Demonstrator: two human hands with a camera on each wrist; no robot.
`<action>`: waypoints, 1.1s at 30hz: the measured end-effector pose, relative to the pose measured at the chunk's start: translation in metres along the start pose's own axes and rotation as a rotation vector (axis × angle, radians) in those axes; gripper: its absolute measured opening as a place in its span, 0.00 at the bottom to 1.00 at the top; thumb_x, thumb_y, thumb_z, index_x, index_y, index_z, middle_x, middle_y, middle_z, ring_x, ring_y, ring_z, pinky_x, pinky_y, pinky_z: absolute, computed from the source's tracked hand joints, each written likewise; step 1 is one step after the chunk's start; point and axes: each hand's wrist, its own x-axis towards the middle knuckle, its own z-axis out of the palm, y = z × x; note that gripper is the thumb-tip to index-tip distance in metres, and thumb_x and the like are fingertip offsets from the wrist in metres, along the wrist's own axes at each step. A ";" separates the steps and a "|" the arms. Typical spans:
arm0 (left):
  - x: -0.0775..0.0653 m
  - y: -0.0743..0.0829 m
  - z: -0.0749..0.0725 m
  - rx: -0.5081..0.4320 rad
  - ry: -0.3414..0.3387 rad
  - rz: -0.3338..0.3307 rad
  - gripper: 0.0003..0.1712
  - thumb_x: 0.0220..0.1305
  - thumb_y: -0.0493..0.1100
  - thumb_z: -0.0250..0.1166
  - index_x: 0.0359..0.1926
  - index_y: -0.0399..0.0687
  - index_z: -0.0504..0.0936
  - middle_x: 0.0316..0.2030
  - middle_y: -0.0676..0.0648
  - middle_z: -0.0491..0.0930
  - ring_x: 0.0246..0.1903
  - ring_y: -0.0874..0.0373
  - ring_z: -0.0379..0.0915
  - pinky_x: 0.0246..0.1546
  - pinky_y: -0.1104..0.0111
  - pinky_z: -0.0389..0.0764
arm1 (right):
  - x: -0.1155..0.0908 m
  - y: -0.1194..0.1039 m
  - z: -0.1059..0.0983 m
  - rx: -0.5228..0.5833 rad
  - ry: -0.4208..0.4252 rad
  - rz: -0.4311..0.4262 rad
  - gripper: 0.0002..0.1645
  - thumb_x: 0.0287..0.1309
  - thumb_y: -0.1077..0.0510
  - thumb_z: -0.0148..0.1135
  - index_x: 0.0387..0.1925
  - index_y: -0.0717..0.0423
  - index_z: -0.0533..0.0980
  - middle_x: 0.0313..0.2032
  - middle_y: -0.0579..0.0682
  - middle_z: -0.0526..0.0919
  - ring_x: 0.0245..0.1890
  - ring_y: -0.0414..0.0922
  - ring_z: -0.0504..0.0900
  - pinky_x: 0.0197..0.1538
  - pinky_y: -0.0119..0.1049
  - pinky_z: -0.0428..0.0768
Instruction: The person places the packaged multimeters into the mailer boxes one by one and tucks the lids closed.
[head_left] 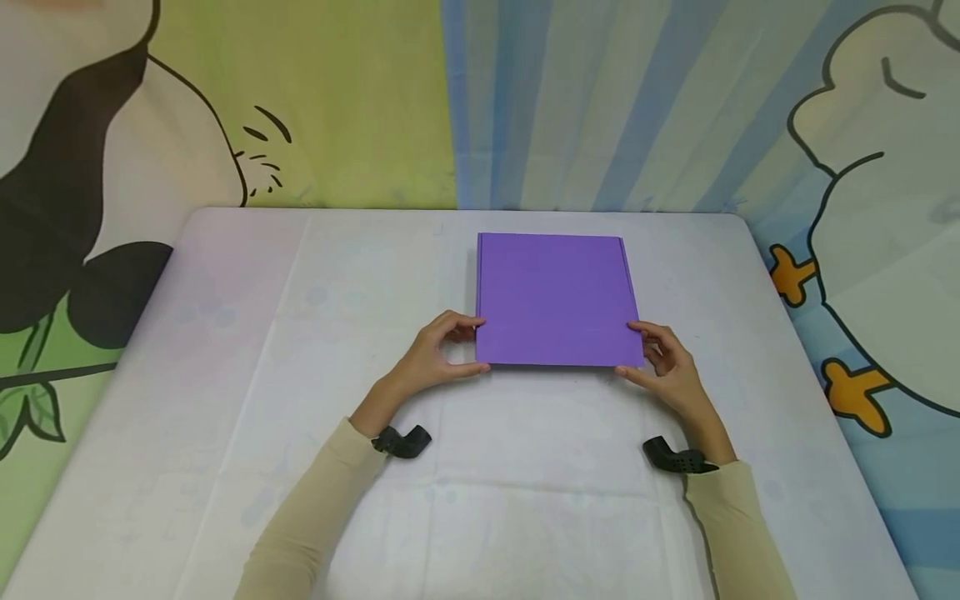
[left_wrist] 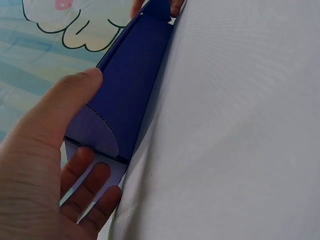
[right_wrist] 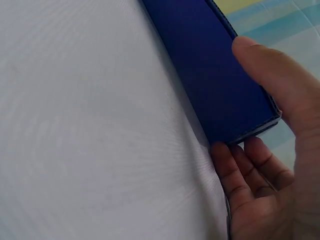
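A flat purple cardboard box (head_left: 555,300) lies on the white-covered table, its lid down. My left hand (head_left: 444,348) grips its near left corner, thumb at the front edge and the other fingers along the left side. At the near right corner my right hand (head_left: 666,360) holds the box the same way. The left wrist view shows the box's front wall (left_wrist: 135,75) with a rounded flap at the corner, and the thumb on the upper edge. In the right wrist view the box (right_wrist: 210,70) has fingertips against its side near the tabletop. The box's inside is hidden.
The white tablecloth (head_left: 360,283) has fold creases and covers the table. Behind and beside it hang printed cartoon backdrops (head_left: 345,100). A black wrist camera (head_left: 405,442) sits on the left wrist and another black wrist camera (head_left: 675,457) on the right.
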 end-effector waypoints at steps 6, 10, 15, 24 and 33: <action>0.001 0.000 -0.002 0.004 -0.007 0.020 0.35 0.43 0.28 0.77 0.54 0.27 0.74 0.49 0.31 0.71 0.46 0.35 0.70 0.45 0.46 0.75 | 0.002 0.001 0.001 -0.005 -0.012 -0.012 0.36 0.47 0.86 0.56 0.62 0.77 0.65 0.63 0.53 0.62 0.64 0.43 0.62 0.64 0.26 0.65; 0.002 0.003 -0.002 -0.005 -0.022 -0.008 0.38 0.45 0.27 0.75 0.59 0.26 0.71 0.54 0.29 0.68 0.50 0.35 0.68 0.48 0.44 0.74 | 0.002 0.002 0.001 -0.006 -0.014 -0.003 0.36 0.49 0.86 0.53 0.63 0.77 0.63 0.67 0.55 0.61 0.69 0.43 0.59 0.68 0.26 0.60; 0.002 0.002 -0.001 -0.002 -0.050 -0.032 0.40 0.47 0.28 0.75 0.62 0.26 0.68 0.60 0.27 0.63 0.56 0.36 0.65 0.52 0.44 0.73 | 0.001 0.004 0.000 -0.023 -0.016 -0.004 0.38 0.48 0.87 0.54 0.64 0.77 0.62 0.69 0.54 0.61 0.70 0.41 0.59 0.69 0.25 0.58; -0.004 -0.035 0.006 0.010 -0.071 -0.078 0.40 0.52 0.30 0.73 0.66 0.36 0.68 0.65 0.36 0.62 0.60 0.43 0.65 0.56 0.49 0.73 | 0.000 0.005 -0.001 -0.057 -0.003 0.003 0.38 0.48 0.87 0.55 0.64 0.77 0.63 0.68 0.55 0.62 0.69 0.40 0.61 0.67 0.25 0.61; -0.004 -0.041 0.005 0.074 -0.082 -0.112 0.39 0.59 0.39 0.71 0.70 0.49 0.67 0.65 0.45 0.62 0.59 0.53 0.67 0.57 0.60 0.74 | 0.002 0.002 0.005 -0.175 0.063 0.005 0.34 0.49 0.85 0.58 0.61 0.76 0.67 0.64 0.57 0.67 0.65 0.36 0.67 0.63 0.24 0.66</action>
